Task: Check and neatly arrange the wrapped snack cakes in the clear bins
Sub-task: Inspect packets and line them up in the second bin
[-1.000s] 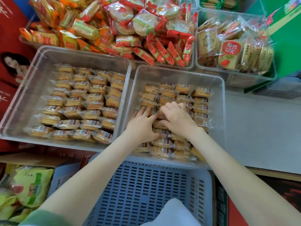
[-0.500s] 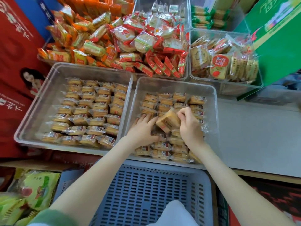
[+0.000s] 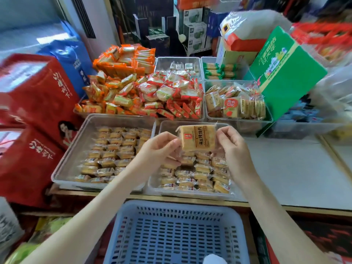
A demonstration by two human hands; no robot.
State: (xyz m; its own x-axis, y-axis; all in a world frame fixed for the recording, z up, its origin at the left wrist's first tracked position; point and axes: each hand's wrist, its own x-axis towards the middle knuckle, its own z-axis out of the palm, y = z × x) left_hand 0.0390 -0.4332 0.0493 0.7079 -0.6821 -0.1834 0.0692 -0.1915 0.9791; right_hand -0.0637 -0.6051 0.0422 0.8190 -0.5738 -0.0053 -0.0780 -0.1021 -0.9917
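Head view: snack cake (image 3: pixel 198 138) pinched at its side edges by left hand (image 3: pixel 159 148) and right hand (image 3: pixel 232 147), clear above the bin (image 3: pixel 190 194).

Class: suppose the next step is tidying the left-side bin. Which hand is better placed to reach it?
Probably the left hand: it is nearest the left bin, its forearm crossing that bin's corner. The right hand would cross the held cake.

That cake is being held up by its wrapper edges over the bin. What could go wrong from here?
1. The left hand and right hand pinch the cake only at its side edges; that thin grip may slip, dropping it onto the rows in the right bin and knocking them askew.
2. Set down carelessly, it could lie crooked among the rows.
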